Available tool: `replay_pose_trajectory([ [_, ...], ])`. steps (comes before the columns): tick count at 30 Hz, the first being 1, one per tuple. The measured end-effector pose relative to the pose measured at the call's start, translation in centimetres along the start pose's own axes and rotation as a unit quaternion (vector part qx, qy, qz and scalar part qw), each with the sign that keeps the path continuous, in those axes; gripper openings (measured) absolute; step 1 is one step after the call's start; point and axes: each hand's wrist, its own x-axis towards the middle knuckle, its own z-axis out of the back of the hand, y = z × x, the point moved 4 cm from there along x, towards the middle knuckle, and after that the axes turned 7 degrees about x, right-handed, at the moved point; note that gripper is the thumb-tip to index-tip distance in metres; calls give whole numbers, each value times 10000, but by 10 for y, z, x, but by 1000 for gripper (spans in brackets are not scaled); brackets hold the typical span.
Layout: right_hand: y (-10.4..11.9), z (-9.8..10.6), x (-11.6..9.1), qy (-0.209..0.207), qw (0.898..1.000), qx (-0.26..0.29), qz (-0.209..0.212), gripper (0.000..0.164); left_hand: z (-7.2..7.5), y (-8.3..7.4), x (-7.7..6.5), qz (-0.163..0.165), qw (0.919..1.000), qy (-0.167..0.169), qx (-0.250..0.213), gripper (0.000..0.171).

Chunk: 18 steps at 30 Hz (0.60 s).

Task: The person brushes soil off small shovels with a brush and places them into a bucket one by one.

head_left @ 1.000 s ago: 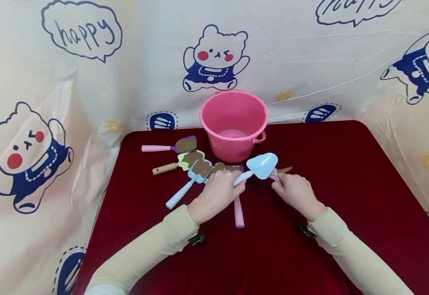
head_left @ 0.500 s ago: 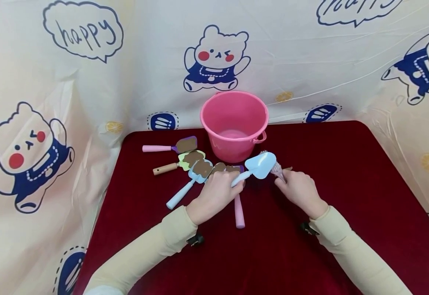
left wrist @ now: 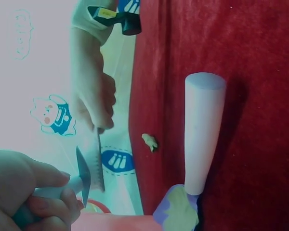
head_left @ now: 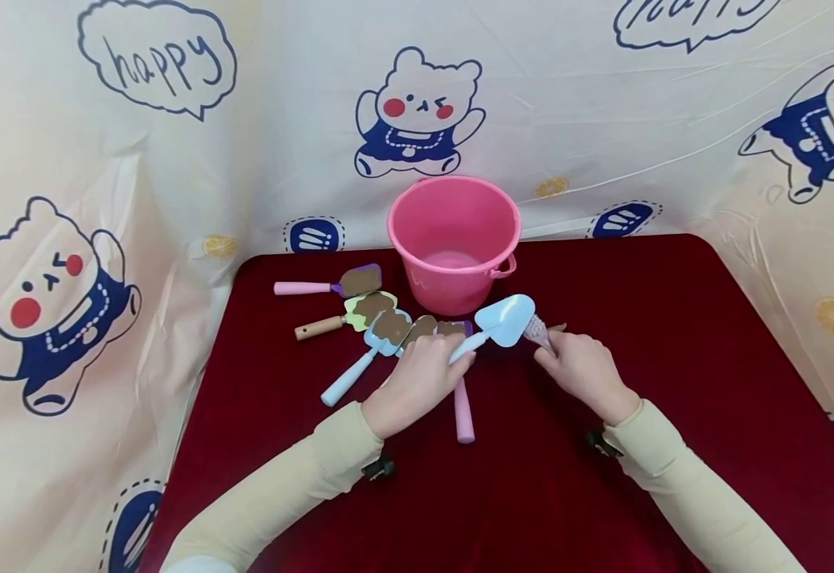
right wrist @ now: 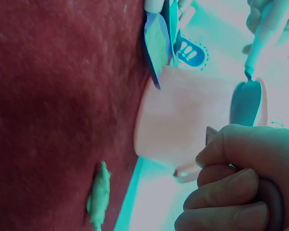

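Note:
My left hand (head_left: 420, 378) grips the handle of a light blue trowel (head_left: 506, 320); the blade shows no brown coating. In my right hand (head_left: 589, 374) is a pale lilac brush (head_left: 540, 330) with a dotted, bristly head, close against the blade's right edge in the head view. A brown clump (head_left: 559, 327) lies on the table behind the right hand; the right wrist view shows this clump (right wrist: 100, 197) below the fist. Under the left hand, a pink-handled trowel (head_left: 464, 414) lies with brown on its purple blade, part of it hidden.
A pink bucket (head_left: 453, 239) stands at the back. Left of it lie a pink-handled trowel (head_left: 327, 285), a wooden-handled green trowel (head_left: 348, 317) and a blue trowel (head_left: 367, 350), all with brown-smeared blades. Dark red cloth covers the table (head_left: 531, 493); printed curtains enclose it.
The brush and right hand have shifted slightly right, with more of the bristly head showing beside the blade. The blue trowel has moved a little left.

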Motion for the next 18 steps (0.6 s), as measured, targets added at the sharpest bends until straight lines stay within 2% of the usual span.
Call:
replay_pose_trajectory([
  [8, 11, -18, -3, 473, 9981, 314, 236, 28, -1, -3, 0, 35, 10000, 88, -5, 20],
  [15, 0, -3, 1, 26, 9992, 379, -104, 30, -3, -5, -2, -58, 9999, 93, 108, 25],
  [18, 1, -3, 2, 36, 9993, 355, -74, 30, -2, -5, -3, -36, 9999, 49, 88, 24],
])
